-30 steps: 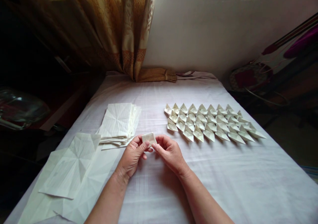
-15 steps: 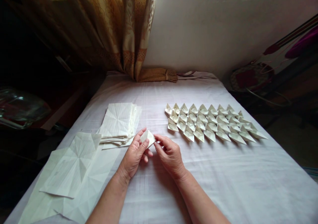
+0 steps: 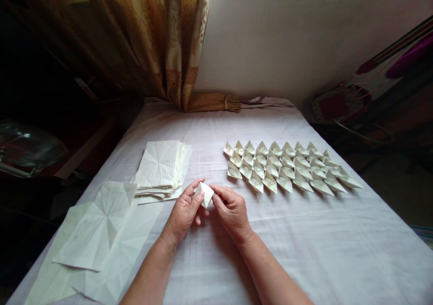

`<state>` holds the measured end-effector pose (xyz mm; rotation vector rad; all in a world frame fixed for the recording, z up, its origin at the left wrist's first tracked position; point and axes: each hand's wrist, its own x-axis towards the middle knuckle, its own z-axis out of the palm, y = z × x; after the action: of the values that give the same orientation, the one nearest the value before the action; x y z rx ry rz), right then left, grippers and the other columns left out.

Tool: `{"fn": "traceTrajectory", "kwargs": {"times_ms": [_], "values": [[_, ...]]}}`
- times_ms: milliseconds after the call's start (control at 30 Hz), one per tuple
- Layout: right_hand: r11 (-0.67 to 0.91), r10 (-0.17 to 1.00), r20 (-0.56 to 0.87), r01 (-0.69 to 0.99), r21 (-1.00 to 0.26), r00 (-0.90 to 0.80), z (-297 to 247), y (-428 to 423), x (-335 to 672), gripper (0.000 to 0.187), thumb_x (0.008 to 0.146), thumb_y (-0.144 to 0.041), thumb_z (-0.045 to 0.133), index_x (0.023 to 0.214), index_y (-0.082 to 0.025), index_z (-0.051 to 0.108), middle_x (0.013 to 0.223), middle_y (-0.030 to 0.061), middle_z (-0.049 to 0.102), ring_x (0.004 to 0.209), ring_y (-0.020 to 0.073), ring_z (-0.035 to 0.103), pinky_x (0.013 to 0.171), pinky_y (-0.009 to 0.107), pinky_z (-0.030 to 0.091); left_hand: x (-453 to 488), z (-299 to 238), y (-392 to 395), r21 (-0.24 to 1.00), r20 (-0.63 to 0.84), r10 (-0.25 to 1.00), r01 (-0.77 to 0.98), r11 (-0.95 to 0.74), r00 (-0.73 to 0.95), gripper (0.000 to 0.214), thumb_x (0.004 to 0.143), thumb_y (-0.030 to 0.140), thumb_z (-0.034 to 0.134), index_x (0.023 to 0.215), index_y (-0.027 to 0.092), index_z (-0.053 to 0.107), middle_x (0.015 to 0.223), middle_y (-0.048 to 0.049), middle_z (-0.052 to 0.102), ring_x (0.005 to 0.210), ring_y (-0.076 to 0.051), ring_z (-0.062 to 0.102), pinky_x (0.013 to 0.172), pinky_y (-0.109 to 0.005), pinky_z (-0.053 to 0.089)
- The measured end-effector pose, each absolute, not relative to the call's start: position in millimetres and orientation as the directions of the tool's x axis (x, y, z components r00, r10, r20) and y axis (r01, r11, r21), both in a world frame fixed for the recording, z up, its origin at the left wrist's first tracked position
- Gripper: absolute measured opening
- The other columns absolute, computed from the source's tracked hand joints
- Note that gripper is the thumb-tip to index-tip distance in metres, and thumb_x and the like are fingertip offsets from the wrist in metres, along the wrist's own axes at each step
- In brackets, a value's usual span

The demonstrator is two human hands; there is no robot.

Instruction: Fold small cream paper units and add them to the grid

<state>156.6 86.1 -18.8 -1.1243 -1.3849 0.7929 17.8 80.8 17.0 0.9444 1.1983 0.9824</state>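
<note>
A small folded piece of white paper (image 3: 205, 195), diamond-shaped from above, is held up between both hands over the cloth. My left hand (image 3: 187, 208) grips its left side, thumb on the near face and fingers behind. At its right corner, my right hand (image 3: 232, 208) pinches the edge between thumb and forefinger. To the right stand several rows of folded paper boats (image 3: 270, 163) with pointed ends. A stack of creased paper sheets (image 3: 158, 163) lies left of my hands, and loose creased sheets (image 3: 101, 226) spread out nearer on the left.
A pale cloth (image 3: 324, 246) covers the table. Gold curtains (image 3: 176, 39) hang down to the far edge, where a fringed brown fabric strip (image 3: 213, 102) lies against the wall (image 3: 270, 39). A bag (image 3: 341, 104) is at the far right.
The folded paper has turned between my fingers and now shows a fuller diamond face. My hands have stayed in nearly the same place.
</note>
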Motion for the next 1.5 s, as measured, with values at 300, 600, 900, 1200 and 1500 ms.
{"fn": "traceTrajectory", "kwargs": {"times_ms": [300,600,900,1200,1500], "values": [[0.156,0.980,0.168,0.112,-0.981,0.107,-11.0,85.9,156.1,0.016,0.080,-0.030,0.062,0.073,-0.020,0.073,0.063,0.0007,0.068,0.056,0.0138,0.058,0.055,0.023,0.047,18.1,13.3,80.0,0.961,-0.266,0.961,-0.059,0.270,0.076,0.054,0.076,0.053,0.067,0.116,0.018,0.053,0.072,0.0019,0.063,0.051,-0.010,0.060,0.034,-0.013,0.038],[0.241,0.965,0.252,0.135,-0.961,0.074,-8.6,82.9,156.1,0.015,0.082,-0.025,0.058,0.075,-0.020,0.070,0.067,0.0012,0.067,0.061,0.0139,0.060,0.059,0.024,0.047,17.5,13.4,80.3,0.959,-0.272,0.958,-0.053,0.277,0.097,0.054,0.078,0.053,0.064,0.118,0.018,0.052,0.069,0.0025,0.062,0.052,-0.012,0.061,0.034,-0.013,0.039],[0.185,0.982,0.187,0.059,-0.981,0.035,-12.8,84.2,156.1,0.015,0.084,-0.027,0.058,0.077,-0.018,0.068,0.068,0.0006,0.064,0.061,0.0132,0.057,0.059,0.023,0.047,16.0,12.3,80.5,0.960,-0.257,0.960,-0.080,0.267,0.113,0.054,0.078,0.052,0.065,0.117,0.017,0.053,0.072,0.0011,0.063,0.055,-0.012,0.062,0.035,-0.013,0.041],[0.210,0.977,0.211,0.043,-0.977,0.014,-11.2,84.1,158.9,0.015,0.084,-0.024,0.058,0.077,-0.018,0.070,0.070,0.0009,0.066,0.064,0.0136,0.060,0.062,0.023,0.048,14.8,9.5,80.8,0.955,-0.270,0.955,-0.093,0.282,0.119,0.054,0.077,0.050,0.067,0.117,0.017,0.054,0.076,-0.0005,0.065,0.056,-0.012,0.063,0.037,-0.014,0.042],[0.200,0.980,0.200,0.071,-0.977,-0.009,-8.3,84.1,160.0,0.019,0.086,-0.032,0.059,0.083,-0.018,0.072,0.072,0.0022,0.068,0.063,0.0137,0.060,0.062,0.024,0.048,17.3,5.9,80.7,0.967,-0.244,0.964,-0.055,0.250,0.108,0.052,0.078,0.050,0.066,0.117,0.017,0.054,0.075,0.0001,0.064,0.057,-0.012,0.063,0.038,-0.015,0.043]]}}
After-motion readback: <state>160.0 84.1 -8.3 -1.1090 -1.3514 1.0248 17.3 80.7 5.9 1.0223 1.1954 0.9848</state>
